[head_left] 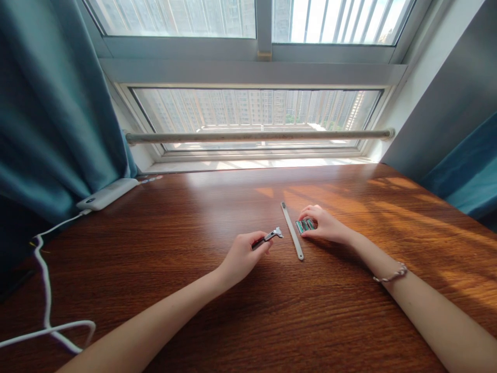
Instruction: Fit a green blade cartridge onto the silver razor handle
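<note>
My left hand (245, 254) is closed around the handle of a razor (268, 237). The razor's silver head points right, and no blade cartridge can be made out on it. My right hand (324, 224) grips a small case of razor blade cartridges (306, 226) by its edges, thumb on the near side and fingers on the far side. The cartridges look green and dark, set in a row. Between my two hands a white toothbrush (292, 230) lies on the table, its dark bristles at the far end and a hole in the near end.
The brown wooden table (186, 290) reaches to a window with a metal rail (256, 137). A white power strip (108, 194) sits at the back left beside a blue curtain (58, 103). Its white cable (45, 280) runs down the left side, near my left forearm.
</note>
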`<act>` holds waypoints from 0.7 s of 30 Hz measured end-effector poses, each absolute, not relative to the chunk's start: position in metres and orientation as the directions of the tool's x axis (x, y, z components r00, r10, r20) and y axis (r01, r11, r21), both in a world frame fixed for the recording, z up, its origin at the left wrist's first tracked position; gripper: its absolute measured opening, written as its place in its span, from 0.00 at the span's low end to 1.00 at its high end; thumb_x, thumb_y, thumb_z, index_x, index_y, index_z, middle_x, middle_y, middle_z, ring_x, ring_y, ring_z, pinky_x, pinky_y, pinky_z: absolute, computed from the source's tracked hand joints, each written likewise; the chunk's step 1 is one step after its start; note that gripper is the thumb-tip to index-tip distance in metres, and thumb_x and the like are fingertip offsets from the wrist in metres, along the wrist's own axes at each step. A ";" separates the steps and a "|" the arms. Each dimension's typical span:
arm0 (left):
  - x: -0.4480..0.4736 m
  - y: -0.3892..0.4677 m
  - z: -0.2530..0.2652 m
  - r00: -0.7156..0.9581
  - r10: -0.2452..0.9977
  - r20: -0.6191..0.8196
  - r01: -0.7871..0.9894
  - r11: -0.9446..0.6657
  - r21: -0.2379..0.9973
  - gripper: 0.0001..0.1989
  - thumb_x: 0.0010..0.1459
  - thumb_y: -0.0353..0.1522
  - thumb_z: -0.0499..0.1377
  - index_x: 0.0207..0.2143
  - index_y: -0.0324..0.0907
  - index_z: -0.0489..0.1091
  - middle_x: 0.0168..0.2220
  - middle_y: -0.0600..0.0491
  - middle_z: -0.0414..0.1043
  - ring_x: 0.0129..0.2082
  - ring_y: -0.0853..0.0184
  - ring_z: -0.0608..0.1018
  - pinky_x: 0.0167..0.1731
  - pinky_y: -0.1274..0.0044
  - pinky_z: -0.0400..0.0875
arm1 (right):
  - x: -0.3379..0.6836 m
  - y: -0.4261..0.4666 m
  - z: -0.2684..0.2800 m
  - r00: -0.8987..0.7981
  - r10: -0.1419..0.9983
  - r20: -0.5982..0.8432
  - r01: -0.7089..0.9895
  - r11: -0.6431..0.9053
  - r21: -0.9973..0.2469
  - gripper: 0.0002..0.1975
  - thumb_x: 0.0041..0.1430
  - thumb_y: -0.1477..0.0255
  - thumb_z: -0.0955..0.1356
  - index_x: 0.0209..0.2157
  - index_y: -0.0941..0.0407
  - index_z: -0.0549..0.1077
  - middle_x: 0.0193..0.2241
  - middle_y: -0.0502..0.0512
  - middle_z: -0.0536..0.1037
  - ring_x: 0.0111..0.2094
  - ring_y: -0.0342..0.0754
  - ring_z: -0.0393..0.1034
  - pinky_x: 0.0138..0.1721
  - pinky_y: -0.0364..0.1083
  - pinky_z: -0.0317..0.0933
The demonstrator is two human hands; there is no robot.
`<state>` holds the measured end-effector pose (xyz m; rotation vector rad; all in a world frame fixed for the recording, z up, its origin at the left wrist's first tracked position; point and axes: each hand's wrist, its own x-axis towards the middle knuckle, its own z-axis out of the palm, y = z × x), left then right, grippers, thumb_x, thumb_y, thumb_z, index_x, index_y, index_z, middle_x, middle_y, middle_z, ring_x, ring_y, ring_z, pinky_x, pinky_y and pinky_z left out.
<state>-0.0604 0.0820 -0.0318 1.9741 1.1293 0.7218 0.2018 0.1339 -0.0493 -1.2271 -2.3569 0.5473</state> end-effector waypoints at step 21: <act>-0.066 0.084 -0.043 0.521 0.821 0.235 0.806 -0.563 0.183 0.14 0.61 0.36 0.43 0.40 0.44 0.66 0.33 0.52 0.66 0.33 0.67 0.69 0.31 0.78 0.62 | 0.184 0.123 -0.043 -0.454 0.867 0.204 0.717 0.491 -0.495 0.12 0.46 0.67 0.69 0.33 0.57 0.69 0.32 0.54 0.70 0.38 0.49 0.61 0.40 0.46 0.56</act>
